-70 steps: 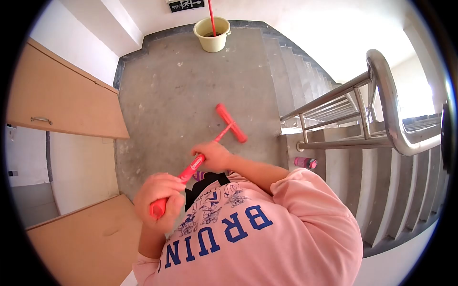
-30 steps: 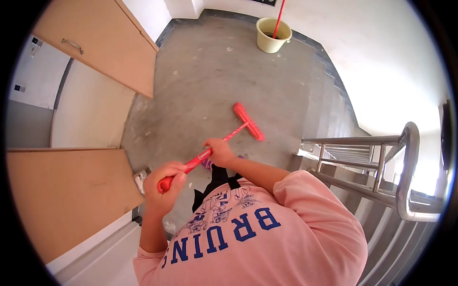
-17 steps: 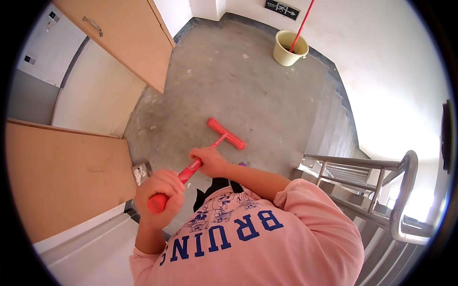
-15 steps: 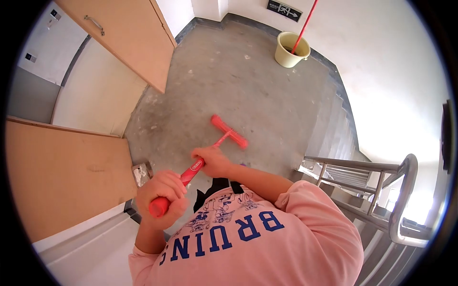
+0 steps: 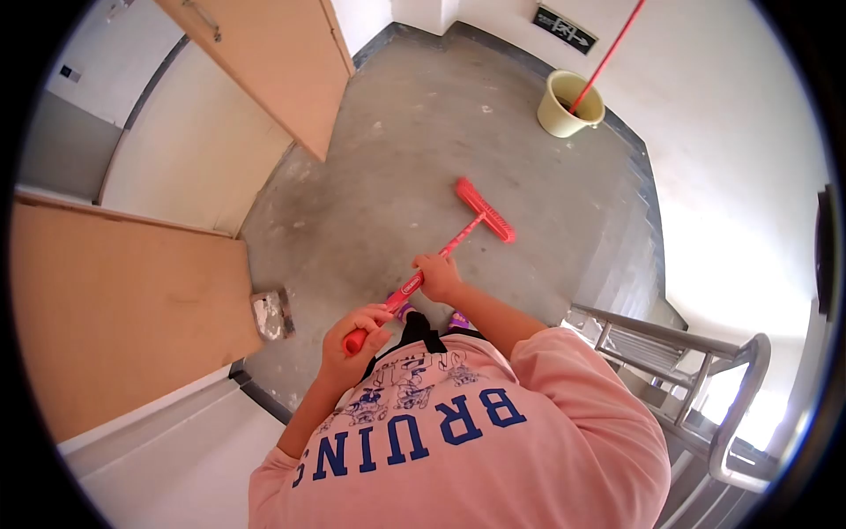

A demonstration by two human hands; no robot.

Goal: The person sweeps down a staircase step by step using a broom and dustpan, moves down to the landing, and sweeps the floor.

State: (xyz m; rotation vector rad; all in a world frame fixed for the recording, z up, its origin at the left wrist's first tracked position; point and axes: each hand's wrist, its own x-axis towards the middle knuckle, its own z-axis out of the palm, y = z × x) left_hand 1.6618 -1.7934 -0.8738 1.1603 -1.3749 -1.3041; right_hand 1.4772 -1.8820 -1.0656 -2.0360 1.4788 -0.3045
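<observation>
A red broom (image 5: 456, 240) slants across the middle of the head view, its bristled head (image 5: 485, 210) on the grey floor ahead of my feet. My left hand (image 5: 354, 339) is closed around the top end of the handle, near my body. Further down, close to the handle's label, my right hand (image 5: 438, 278) wraps round the shaft. The palms and some fingers are hidden from view.
A cream bucket (image 5: 557, 110) with a red pole (image 5: 608, 57) in it stands by the far wall. A metal stair railing (image 5: 670, 348) and steps lie right. Left are wooden doors (image 5: 132, 309) and a dirty whitish block-like object (image 5: 273, 315).
The broom and both hands have moved forward and to the right, away from my body. My feet now show, and the view has shifted slightly.
</observation>
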